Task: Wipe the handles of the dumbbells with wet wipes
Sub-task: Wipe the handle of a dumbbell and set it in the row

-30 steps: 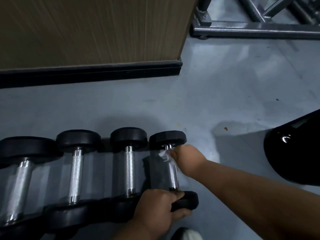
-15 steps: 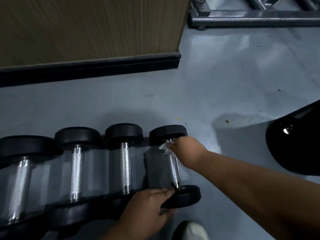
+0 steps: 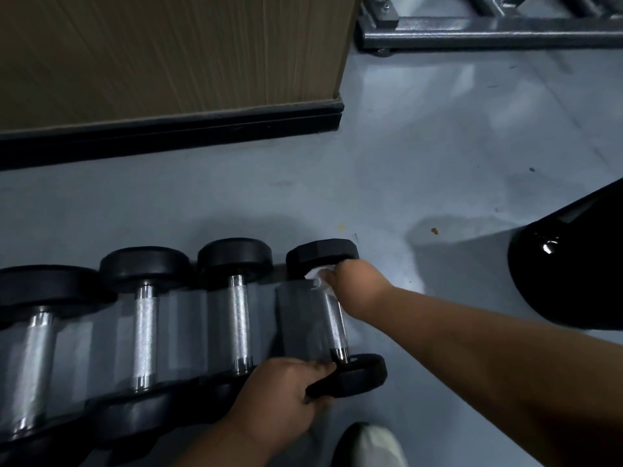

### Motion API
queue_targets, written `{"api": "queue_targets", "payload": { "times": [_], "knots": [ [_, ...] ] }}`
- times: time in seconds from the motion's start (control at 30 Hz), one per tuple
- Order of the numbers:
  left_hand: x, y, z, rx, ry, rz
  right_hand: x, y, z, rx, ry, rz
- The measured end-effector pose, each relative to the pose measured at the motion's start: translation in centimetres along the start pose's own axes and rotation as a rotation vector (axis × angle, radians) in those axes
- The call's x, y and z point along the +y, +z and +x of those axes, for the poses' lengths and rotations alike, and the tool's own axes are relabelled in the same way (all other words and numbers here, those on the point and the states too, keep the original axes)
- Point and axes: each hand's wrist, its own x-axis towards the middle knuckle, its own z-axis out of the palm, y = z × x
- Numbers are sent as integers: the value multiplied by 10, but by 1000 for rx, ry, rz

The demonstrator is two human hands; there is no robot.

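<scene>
Right hand (image 3: 357,284) wraps the far end of the rightmost dumbbell (image 3: 333,318) handle, fingers curled under and hidden, so only a scrap of white wipe (image 3: 315,277) pokes out against the far head. How much of the wipe sits on the metal: can't tell. Left hand (image 3: 286,396) grips the near head of that dumbbell, fingers curled over its rim, fingertips mostly buried behind the rubber. The dumbbell lies on the grey floor (image 3: 404,163) at the right end of a row of four; leftmost one (image 3: 33,332) is cut off by the frame edge, and the near heads of the row are dark and blurred together. A glossy black object (image 3: 569,271) at right is cropped, can't identify it. Shoe (image 3: 374,446) tip shows at the bottom edge. Wooden cabinet (image 3: 168,55) and metal rack (image 3: 488,32) base sit behind. Versus half a second back: the right hand stays at the far end of the handle, and the left hand has closed further over the near head.
</scene>
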Motion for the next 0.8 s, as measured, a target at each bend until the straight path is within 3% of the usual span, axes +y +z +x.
{"api": "queue_targets", "payload": {
  "times": [0.07, 0.2, 0.27, 0.37, 0.47, 0.7, 0.8],
  "knots": [
    [5, -6, 2, -26, -29, -14, 1, 7, -15, -65, -60, 54],
    [1, -7, 2, -20, -5, -44, -9, 22, -55, -274, 3, 304],
    [4, -6, 3, -30, -28, -43, -9, 16, -49, -236, 72, 318],
    [3, -4, 3, -25, -34, -15, -6, -1, -15, -47, 155, 361],
    [2, -5, 3, -64, -31, 14, -4, -9, 0, 0, 231, 494],
    [5, -6, 3, -54, -28, 4, -4, 11, -56, -345, 161, 529],
    [6, -5, 3, -39, -59, -9, -4, -1, -40, -293, 180, 511]
  ]
}}
